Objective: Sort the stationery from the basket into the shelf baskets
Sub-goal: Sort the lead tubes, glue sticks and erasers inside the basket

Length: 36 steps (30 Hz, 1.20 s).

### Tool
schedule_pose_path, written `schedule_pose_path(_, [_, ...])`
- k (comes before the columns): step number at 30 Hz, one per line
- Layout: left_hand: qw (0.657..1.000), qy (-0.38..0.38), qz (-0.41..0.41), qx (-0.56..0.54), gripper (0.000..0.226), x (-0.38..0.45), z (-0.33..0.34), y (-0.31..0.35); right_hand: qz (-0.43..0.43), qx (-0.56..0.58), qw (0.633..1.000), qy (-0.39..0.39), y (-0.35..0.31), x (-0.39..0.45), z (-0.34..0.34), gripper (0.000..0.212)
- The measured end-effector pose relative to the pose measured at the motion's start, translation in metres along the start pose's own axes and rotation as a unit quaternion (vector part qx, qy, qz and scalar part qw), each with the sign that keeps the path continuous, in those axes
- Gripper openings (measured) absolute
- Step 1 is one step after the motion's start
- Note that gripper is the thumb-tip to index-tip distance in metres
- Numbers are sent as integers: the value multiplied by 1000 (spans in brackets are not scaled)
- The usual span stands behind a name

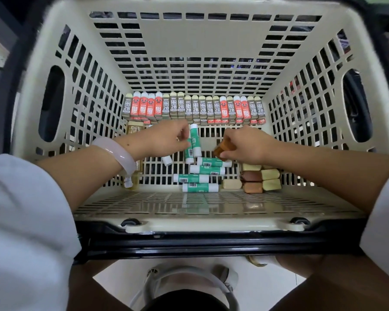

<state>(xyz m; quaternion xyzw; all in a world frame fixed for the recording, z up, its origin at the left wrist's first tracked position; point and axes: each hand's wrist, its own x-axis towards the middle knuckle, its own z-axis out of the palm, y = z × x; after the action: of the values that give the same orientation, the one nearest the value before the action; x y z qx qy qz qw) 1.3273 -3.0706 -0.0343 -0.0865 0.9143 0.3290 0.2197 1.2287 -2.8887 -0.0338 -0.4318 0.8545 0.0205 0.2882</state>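
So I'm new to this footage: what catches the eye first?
The long row of red and grey 2B eraser packs standing along the basket's far wall. In front, the left hand pinches green glue sticks while the right hand holds a brown eraser.

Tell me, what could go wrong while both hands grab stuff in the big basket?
The left hand pinches several green glue sticks at once, so one might slip out and drop back into the basket. The right hand grips a brown eraser just above the loose glue sticks; moving out, it might knock them about. The basket floor has slots, so a small piece might catch there.
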Motion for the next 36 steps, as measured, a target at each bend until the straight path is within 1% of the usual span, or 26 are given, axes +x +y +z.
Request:
schedule_pose_path(2, [994, -36, -2, 104, 8, 0, -3, -8, -15, -63, 998, -23, -1, 0, 6, 29])
schedule_pose_path(4, [976, -86, -32, 196, 13, 1, -8, -16, -42, -70, 995, -51, -3, 1, 11, 30])
schedule_pose_path(7, [937, -154, -101, 296, 26, -1, -15, -24, -83, 17, 990, -113, -7, -1, 13, 22])
schedule_pose_path(9, [913, -189, -129, 338, 20, -4, -19, -27, -114, 109, 978, -140, -12, -3, 14, 16])
schedule_pose_path(10, [903, -206, -136, 351, 16, -6, -20, -27, -121, 140, 973, -137, -14, -3, 14, 15])
schedule_pose_path(12, [886, -243, -153, 363, 21, -10, -20, -28, -118, 142, 978, -102, -12, -1, 12, 16])
schedule_pose_path(13, [881, -257, -159, 364, 24, -11, -20, -28, -110, 109, 985, -74, -9, 0, 10, 19])
schedule_pose_path(14, [882, -261, -160, 359, 27, -12, -19, -29, -102, 49, 993, -45, -6, 1, 7, 23])
schedule_pose_path(15, [882, -261, -161, 357, 28, -12, -18, -30, -103, -32, 994, -23, -3, 2, 4, 27])
schedule_pose_path(16, [883, -258, -159, 359, 28, -11, -17, -32, -115, -113, 987, -16, -1, 2, 2, 30])
schedule_pose_path(18, [869, -268, -154, 386, 23, -10, -14, -35, -142, -240, 959, -53, -1, 0, 4, 37])
schedule_pose_path(19, [857, -284, -153, 403, 17, -10, -11, -36, -147, -277, 946, -85, -2, -1, 6, 38])
schedule_pose_path(20, [844, -303, -149, 417, 12, -11, -9, -36, -147, -293, 937, -118, -3, -2, 8, 38])
schedule_pose_path(22, [826, -334, -135, 434, 26, -11, -8, -41, -137, -283, 934, -168, -3, -4, 10, 41])
schedule_pose_path(23, [826, -347, -129, 426, 27, -11, -9, -43, -131, -267, 938, -176, -3, -4, 10, 44])
schedule_pose_path(25, [846, -363, -128, 370, 16, -11, -9, -46, -124, -232, 952, -159, -1, -1, 10, 47])
schedule_pose_path(26, [857, -376, -139, 324, 26, -10, -7, -47, -123, -221, 958, -138, -1, 0, 11, 46])
schedule_pose_path(27, [862, -398, -155, 273, 43, -9, -5, -48, -122, -215, 962, -116, -1, 2, 11, 44])
schedule_pose_path(28, [863, -419, -172, 223, 53, -9, -3, -48, -119, -207, 966, -99, -1, 3, 12, 42])
schedule_pose_path(29, [864, -432, -175, 191, 55, -9, 0, -47, -116, -198, 969, -92, 0, 4, 11, 40])
schedule_pose_path(31, [861, -440, -167, 192, 44, -11, 3, -44, -113, -182, 972, -100, 0, 4, 12, 38])
schedule_pose_path(33, [864, -431, -144, 215, 31, -12, 3, -42, -115, -175, 972, -106, 0, 3, 11, 38])
schedule_pose_path(34, [878, -409, -134, 209, 25, -12, 1, -40, -116, -167, 974, -96, 0, 2, 10, 37])
schedule_pose_path(35, [900, -375, -118, 187, 17, -11, -1, -38, -119, -144, 979, -78, -1, 2, 9, 36])
schedule_pose_path(36, [926, -332, -89, 154, 10, -10, -5, -35, -119, -95, 987, -61, -3, 3, 7, 34])
